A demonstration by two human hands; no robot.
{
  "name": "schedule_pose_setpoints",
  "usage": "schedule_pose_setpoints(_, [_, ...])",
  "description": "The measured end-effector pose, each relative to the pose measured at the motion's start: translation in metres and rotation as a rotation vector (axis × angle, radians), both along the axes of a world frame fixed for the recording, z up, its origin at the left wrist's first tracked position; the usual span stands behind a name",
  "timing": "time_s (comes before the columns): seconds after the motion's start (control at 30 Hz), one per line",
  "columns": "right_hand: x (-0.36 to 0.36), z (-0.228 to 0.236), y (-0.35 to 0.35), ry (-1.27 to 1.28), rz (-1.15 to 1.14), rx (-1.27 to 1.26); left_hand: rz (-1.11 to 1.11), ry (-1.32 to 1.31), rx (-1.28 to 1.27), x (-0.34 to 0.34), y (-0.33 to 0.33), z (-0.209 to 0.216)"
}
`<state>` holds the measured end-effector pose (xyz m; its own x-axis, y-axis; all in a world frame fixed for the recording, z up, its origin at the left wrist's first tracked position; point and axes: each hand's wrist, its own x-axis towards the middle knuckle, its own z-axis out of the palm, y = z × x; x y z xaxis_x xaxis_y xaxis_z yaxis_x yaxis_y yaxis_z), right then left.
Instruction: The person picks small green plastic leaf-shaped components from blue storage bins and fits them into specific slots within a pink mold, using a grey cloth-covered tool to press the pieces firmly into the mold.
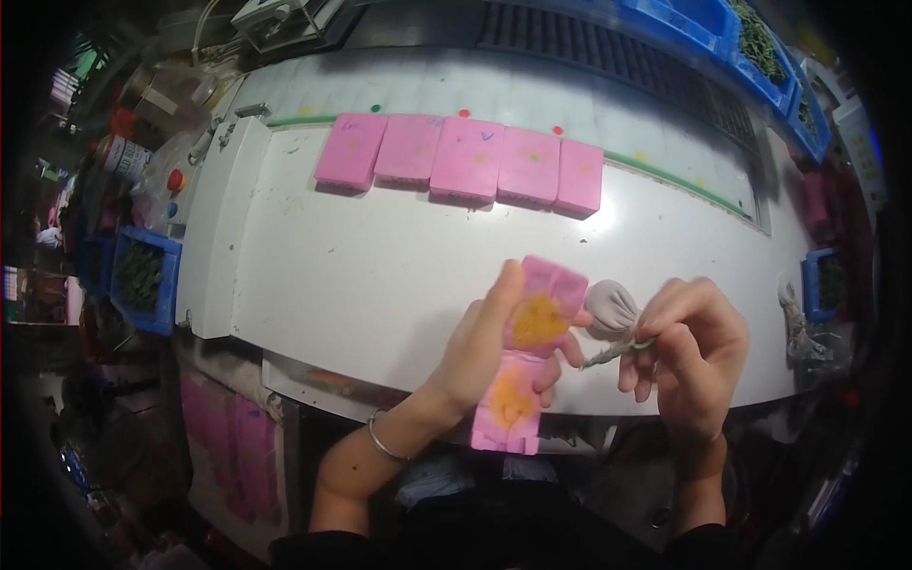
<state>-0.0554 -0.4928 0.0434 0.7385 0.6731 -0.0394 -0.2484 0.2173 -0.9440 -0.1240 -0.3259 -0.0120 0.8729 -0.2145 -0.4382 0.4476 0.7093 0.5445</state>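
My left hand (pixel 475 344) is closed around a pink mould (pixel 556 277), which lies opened out in two hinged-looking halves. Each half has a yellow-orange stained hollow in its middle. To the right, my right hand (pixel 701 356) pinches a thin, twisted green piece (pixel 606 358) between thumb and fingers. Its free end points left, close to the fingertips of my left hand. Behind the green piece, a tied pale cloth pouch (pixel 610 302) sits on the table, near the fingers of my right hand.
Across the white table (pixel 361 285) stands a row of several pink blocks (pixel 467 161). A blue bin (pixel 144 280) with dark green pieces is at the left, another blue bin (pixel 825 285) at the right. Blue trays (pixel 784 95) hold green pieces at far right.
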Motion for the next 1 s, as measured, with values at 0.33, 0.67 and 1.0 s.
schedule_pose_setpoints(0.33, [-0.013, -0.023, 0.008, -1.183, -0.260, -0.376, 0.300, -0.464, 0.703, -0.023, -0.022, 0.017])
schedule_pose_setpoints(0.67, [-0.016, -0.018, 0.007, -1.313, -0.165, -0.473, 0.368, -0.434, 0.804, -0.027, -0.024, 0.016])
schedule_pose_setpoints(1.0, [-0.012, -0.026, -0.020, -0.903, 0.289, -0.741, 0.400, -0.584, 1.360, -0.026, -0.010, 0.018])
